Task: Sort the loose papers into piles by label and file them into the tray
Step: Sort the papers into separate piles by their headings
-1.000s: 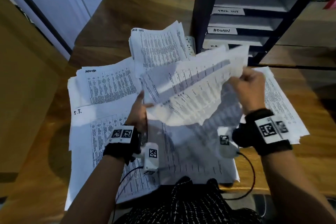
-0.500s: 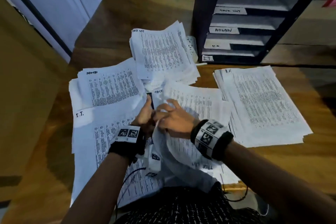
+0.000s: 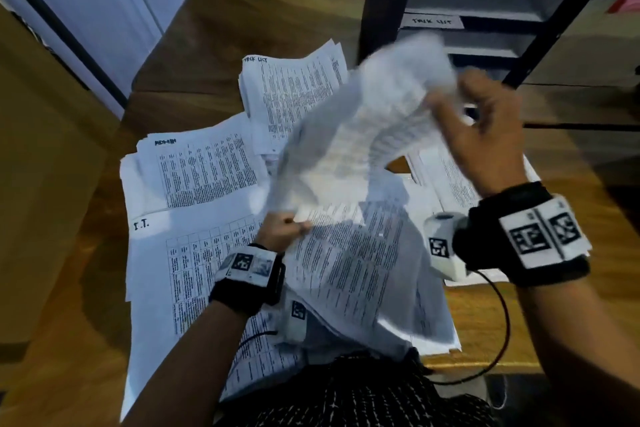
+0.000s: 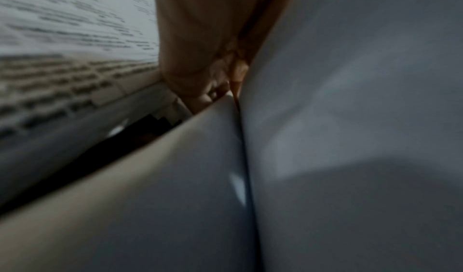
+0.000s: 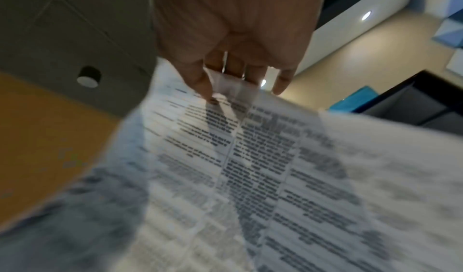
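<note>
"I.T." atop front-left pile

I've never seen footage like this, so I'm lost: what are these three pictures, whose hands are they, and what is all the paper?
No machine here: a person sorts papers, wearing cameras on the head and both wrists. The head view looks down on a wooden desk with labelled paper piles, such as the I.T. pile, and a black filing tray behind. The right hand pinches a lifted sheet at its top; the left hand pinches its bottom end. The wrist views show each hand close up, blurred.
</note>
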Demonstrator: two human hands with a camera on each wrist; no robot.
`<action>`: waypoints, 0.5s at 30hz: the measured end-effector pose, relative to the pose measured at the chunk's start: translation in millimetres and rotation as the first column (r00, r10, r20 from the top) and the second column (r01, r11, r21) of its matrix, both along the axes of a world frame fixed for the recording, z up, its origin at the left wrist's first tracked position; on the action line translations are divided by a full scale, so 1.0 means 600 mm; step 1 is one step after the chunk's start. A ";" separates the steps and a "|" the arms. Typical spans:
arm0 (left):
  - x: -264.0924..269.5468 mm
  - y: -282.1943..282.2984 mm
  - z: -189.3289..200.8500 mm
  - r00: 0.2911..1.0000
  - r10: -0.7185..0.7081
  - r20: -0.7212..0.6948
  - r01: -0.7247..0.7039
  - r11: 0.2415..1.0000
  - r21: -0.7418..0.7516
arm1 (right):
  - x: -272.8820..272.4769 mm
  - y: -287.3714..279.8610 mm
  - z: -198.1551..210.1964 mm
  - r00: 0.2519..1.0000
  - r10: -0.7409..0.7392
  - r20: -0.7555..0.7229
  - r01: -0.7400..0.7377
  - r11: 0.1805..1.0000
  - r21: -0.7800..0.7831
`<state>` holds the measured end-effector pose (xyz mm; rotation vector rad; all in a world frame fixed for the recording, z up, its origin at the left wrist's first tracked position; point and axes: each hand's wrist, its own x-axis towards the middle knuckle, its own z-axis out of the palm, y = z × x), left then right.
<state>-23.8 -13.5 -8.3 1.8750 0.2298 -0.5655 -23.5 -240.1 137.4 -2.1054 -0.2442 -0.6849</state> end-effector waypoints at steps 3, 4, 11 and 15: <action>-0.012 0.007 -0.013 0.992 0.038 0.116 -0.041 0.999 0.024 | 0.011 -0.042 -0.003 0.982 -0.189 -0.003 0.187 0.968 0.167; -0.013 0.009 -0.017 0.989 0.073 0.131 -0.077 0.997 0.019 | 0.017 -0.057 -0.016 0.966 -0.256 -0.040 0.259 0.948 0.185; -0.016 0.005 -0.029 0.971 0.234 -0.051 -0.239 0.952 -0.193 | 0.004 -0.101 -0.222 0.651 -0.447 -0.614 0.608 0.791 0.069; 0.005 -0.006 -0.026 0.999 0.017 -0.050 -0.020 0.997 -0.070 | -0.023 -0.094 -0.302 0.541 -0.376 -0.752 0.516 0.855 -0.056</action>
